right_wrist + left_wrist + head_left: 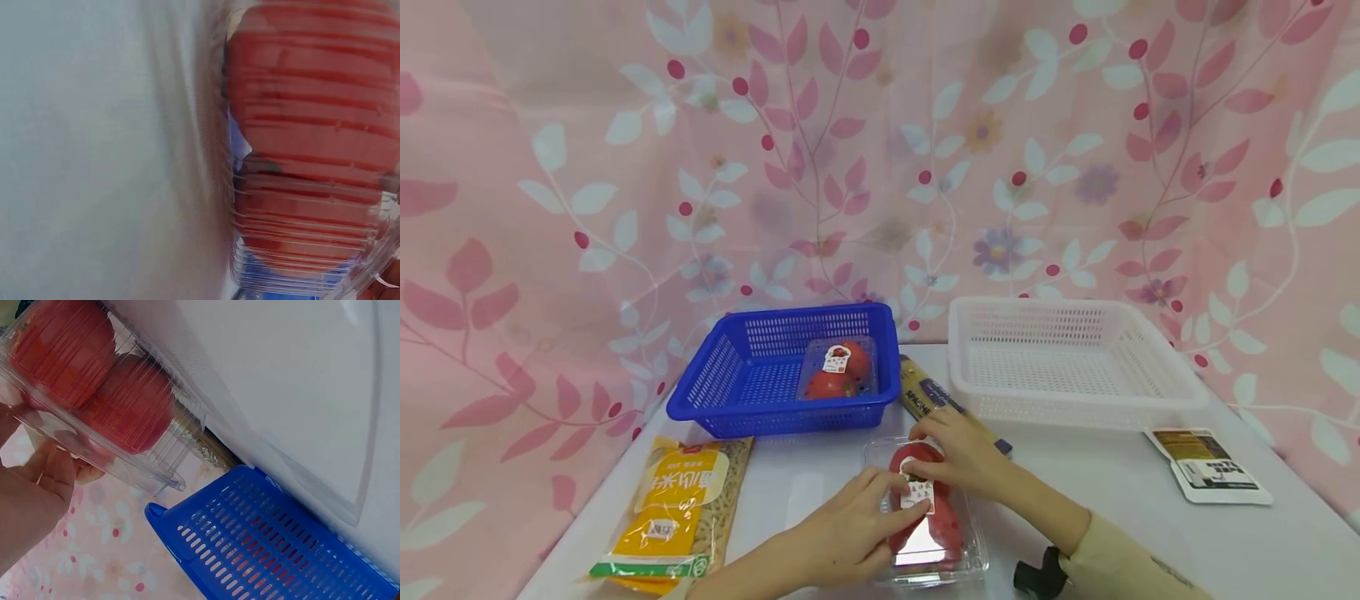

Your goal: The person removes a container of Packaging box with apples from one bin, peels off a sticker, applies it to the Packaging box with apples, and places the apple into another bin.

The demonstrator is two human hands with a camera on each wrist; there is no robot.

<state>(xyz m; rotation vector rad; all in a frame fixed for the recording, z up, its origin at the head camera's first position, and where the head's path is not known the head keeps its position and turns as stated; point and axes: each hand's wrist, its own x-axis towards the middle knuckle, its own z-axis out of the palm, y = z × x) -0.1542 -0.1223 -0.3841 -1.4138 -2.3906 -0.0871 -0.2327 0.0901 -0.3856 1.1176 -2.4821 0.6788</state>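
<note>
A clear plastic box of tomatoes (942, 533) lies on the table in front, with a white label (917, 497) on its lid. My left hand (857, 529) reaches over it from the left, thumb and fingertips on the label. From the right, my right hand (958, 454) rests thumb and fingers on the lid near the label's upper end. In the left wrist view, the ribbed side of the box (134, 403) shows, with my left fingers (56, 472) at the lid. The right wrist view has the red tomatoes (312, 94) up close; most of my right hand is hidden there.
A blue basket (700, 408) holds another tomato box (838, 367). To its right are a spaghetti pack (925, 387) and a white basket (1075, 408). A yellow grain bag (677, 508) lies left, a small pouch (1210, 471) right, and a black object (1041, 575) near my right sleeve.
</note>
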